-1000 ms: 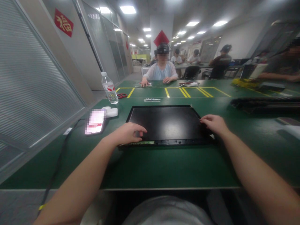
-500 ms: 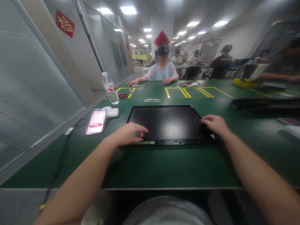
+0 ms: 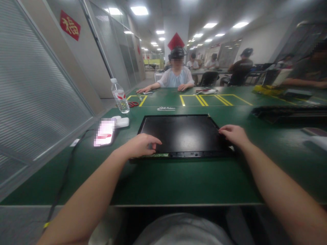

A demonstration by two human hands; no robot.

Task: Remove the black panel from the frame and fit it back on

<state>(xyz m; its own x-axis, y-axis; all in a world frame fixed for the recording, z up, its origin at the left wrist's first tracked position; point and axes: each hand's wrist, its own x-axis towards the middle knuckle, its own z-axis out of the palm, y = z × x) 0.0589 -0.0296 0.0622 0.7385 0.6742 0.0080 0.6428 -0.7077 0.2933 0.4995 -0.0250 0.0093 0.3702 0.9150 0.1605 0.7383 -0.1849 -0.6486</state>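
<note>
While we leaned over the green-matted work table, the flat black rectangular display panel lay face-flat in its middle, its long side parallel to the table's near edge and set well back from it. Our left hand rested on the panel's near left corner, fingers loosely curled with the tips down on the dark face. Our right hand lay over the panel's right edge, fingers slightly bent and reaching inward. We could not tell whether either thumb was hooked under the frame.

A narrow green circuit strip showed along the panel's near edge, just beside our left fingertips. We judged that a good hold meant pressing on the frame rather than the glossy face, keeping clear of that exposed strip, and loading both sides evenly so the panel stayed flat on the mat.

Toward the table's left edge lay a phone with a lit screen, touching a small white plastic case. A clear plastic water bottle stood farther back on that side, near the red-handled scissors. Another black panel lay near the right edge, well apart. A person in a pale top sat at the far side, both hands on the table.
</note>
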